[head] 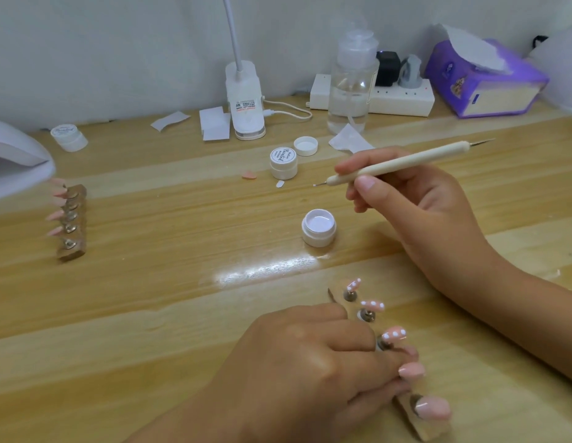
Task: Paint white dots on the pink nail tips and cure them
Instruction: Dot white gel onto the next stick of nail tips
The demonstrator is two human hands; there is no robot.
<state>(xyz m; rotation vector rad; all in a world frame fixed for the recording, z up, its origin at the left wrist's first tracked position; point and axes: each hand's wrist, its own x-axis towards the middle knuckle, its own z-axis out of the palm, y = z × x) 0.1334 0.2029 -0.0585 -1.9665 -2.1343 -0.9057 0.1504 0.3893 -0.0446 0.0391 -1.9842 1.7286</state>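
Head view: the right hand (415, 199) pinches the cream double-ended dotting tool (396, 163) near the open white gel jar (319, 231). The left hand (310, 362) grips the wooden stand (422, 425) of pink nail tips (395, 334) on the table (182, 298) (two look undotted). Reload sparingly and match the dot spacing.

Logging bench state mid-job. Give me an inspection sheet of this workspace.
Surface: wooden table, glare patch mid-front.
Job's things: near holder carries three dotted tips and two plain tips; white gel jar open; second holder by curing lamp.
Clutter: closed jar, loose lid, loose pink tip, paper wipes, clear bottle.
Hands: left hand grips near holder; right hand pinches dotting tool.
Cables: white cable from desk lamp; power strip with adapters.
Surroundings: tissue pack, white wall.
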